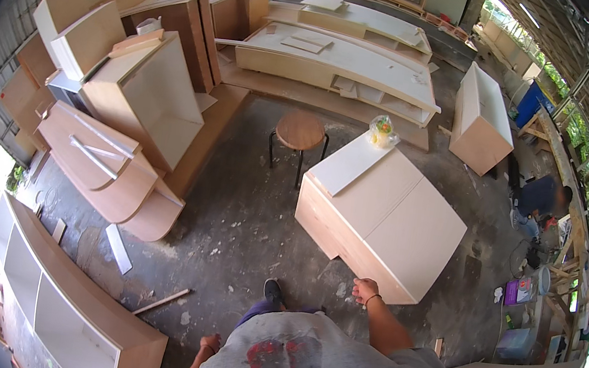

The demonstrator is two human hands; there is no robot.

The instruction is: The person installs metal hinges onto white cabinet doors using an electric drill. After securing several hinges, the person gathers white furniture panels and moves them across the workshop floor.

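My right hand [365,291] is closed beside the near edge of a low cabinet box [414,237] with a pale top and wood-coloured side. Whether its curled fingers hold anything is hidden, and I cannot tell whether it touches the box. Low on my left, my left hand [212,342] hangs with its fingers curled in and nothing showing in them. A white board [349,167] lies along the far left part of the box top. At that board's far end sits a clear plastic bag [382,131] with yellowish contents.
A round wooden stool [299,131] stands beyond the box. Curved wooden panels [100,166] and cabinets [150,90] are at left, an open shelf unit [63,302] at near left. A wood stick [162,301] lies on the floor. Another person [542,198] crouches at far right.
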